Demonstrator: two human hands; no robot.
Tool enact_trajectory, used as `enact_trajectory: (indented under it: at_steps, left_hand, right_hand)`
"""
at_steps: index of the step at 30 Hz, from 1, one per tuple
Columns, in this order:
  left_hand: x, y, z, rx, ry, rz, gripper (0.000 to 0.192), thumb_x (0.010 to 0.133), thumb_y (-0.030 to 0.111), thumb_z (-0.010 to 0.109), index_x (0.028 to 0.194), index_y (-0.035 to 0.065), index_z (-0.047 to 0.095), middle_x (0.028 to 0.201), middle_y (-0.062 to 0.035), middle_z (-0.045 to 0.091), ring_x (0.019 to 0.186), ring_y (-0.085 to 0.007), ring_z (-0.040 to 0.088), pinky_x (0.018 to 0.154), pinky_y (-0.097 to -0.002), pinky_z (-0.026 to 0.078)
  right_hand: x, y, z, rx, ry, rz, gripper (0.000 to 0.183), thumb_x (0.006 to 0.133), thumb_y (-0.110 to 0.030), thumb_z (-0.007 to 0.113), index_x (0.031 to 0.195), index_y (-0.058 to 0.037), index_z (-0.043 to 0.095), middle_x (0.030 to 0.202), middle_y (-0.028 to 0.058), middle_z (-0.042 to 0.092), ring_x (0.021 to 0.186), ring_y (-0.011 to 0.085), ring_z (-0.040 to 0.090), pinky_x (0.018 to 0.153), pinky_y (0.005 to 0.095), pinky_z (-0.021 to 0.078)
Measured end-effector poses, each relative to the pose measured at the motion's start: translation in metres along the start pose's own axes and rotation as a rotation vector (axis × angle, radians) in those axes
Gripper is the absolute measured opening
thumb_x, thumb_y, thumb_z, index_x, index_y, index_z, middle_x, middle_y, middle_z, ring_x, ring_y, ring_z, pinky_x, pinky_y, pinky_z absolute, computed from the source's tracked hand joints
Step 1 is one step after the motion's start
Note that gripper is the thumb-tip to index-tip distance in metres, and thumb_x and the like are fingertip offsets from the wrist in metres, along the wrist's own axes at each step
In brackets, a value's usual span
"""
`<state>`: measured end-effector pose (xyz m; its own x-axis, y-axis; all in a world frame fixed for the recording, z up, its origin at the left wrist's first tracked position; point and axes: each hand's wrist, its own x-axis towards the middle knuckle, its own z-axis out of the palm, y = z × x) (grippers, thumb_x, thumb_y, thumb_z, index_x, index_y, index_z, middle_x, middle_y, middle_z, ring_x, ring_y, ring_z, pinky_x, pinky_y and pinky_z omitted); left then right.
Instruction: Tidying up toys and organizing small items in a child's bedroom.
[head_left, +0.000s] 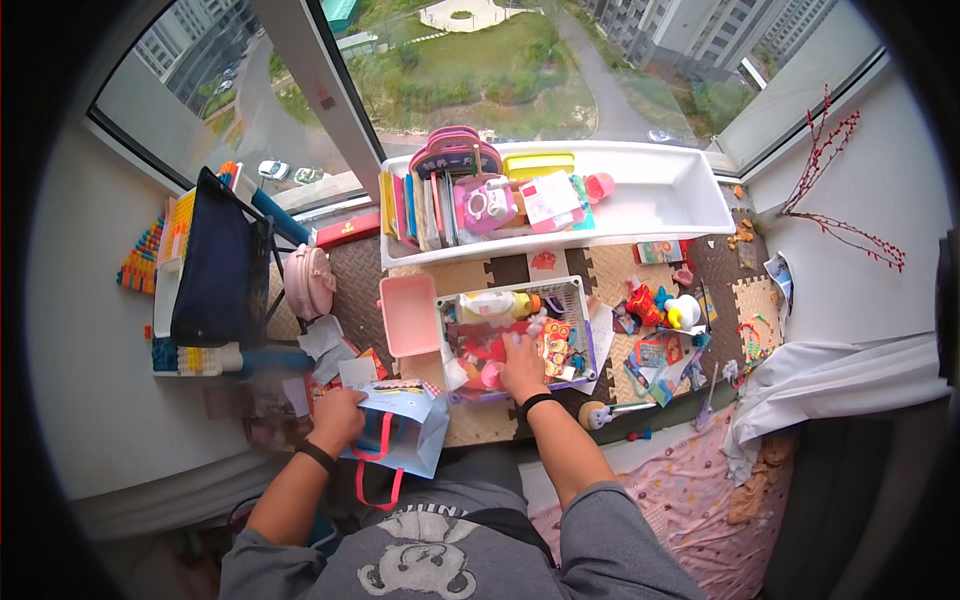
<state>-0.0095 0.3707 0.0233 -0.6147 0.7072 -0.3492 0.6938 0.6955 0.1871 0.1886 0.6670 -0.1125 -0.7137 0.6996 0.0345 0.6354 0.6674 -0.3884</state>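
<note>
My left hand (337, 420) grips the rim of a light blue paper gift bag (424, 427) with pink ribbon handles, its mouth facing me. My right hand (523, 367) reaches into a plastic basket (583, 311) in front of me; its fingertips touch the small things inside, and whether they hold any cannot be told. In the basket lie a bottle with an orange cap (495, 306), a red and gold printed packet (556, 349) and a pink round item (492, 373). A pink plastic bin (407, 315) stands against the basket's left side.
A long white tub (652, 214) with books and a pink toy stands by the window. To the left are a dark blue fabric organizer (214, 262) and a pink round bag (307, 281). Toys and papers (660, 360) lie on the foam mat at right, near a white curtain (847, 375).
</note>
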Motion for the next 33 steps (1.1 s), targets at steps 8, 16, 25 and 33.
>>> enact_trajectory:
  at_steps: [8, 16, 25, 33]
  left_hand:
    - [0.000, -0.006, -0.004, -0.075, -0.007, -0.041, 0.028, 0.078, 0.024, 0.062, 0.098, 0.0129, 0.078, 0.088, -0.0196, 0.072, 0.084, -0.0371, 0.070, 0.076, -0.0489, 0.056]
    - [0.000, -0.003, -0.011, -0.188, 0.024, -0.045, 0.035, 0.084, 0.031, 0.062, 0.107, 0.0067, 0.071, 0.088, -0.0197, 0.071, 0.083, -0.0412, 0.068, 0.076, -0.0516, 0.054]
    - [-0.015, -0.030, 0.010, -0.645, 0.339, 0.201, 0.014, 0.085, 0.009, 0.057, 0.096, 0.0008, 0.059, 0.120, -0.0225, 0.065, 0.107, -0.0411, 0.063, 0.092, -0.0452, 0.051]
    - [-0.048, -0.018, -0.003, -0.463, 0.192, 0.156, 0.070, 0.074, -0.003, 0.055, 0.142, 0.0099, 0.051, 0.145, -0.0187, 0.048, 0.132, -0.0398, 0.049, 0.108, -0.0448, 0.045]
  right_hand:
    - [-0.002, 0.039, -0.001, 0.588, -0.040, 0.384, 0.022, 0.084, -0.002, 0.059, 0.102, -0.0045, 0.071, 0.090, 0.0124, 0.070, 0.082, 0.0250, 0.068, 0.076, 0.0372, 0.0531]
    - [-0.028, 0.047, -0.053, 1.559, 0.057, 0.665, 0.045, 0.084, 0.011, 0.049, 0.124, -0.0033, 0.061, 0.110, 0.0099, 0.067, 0.082, 0.0163, 0.069, 0.063, 0.0255, 0.0551]
    - [-0.065, -0.097, -0.112, 0.985, -0.172, -0.172, 0.027, 0.080, 0.010, 0.050, 0.096, -0.0012, 0.068, 0.097, 0.0101, 0.067, 0.095, 0.0213, 0.066, 0.084, 0.0321, 0.0520]
    - [-0.070, -0.177, -0.108, 0.367, -0.043, -0.683, 0.037, 0.073, -0.005, 0.065, 0.110, -0.0076, 0.067, 0.120, 0.0132, 0.063, 0.113, 0.0324, 0.061, 0.101, 0.0490, 0.0427]
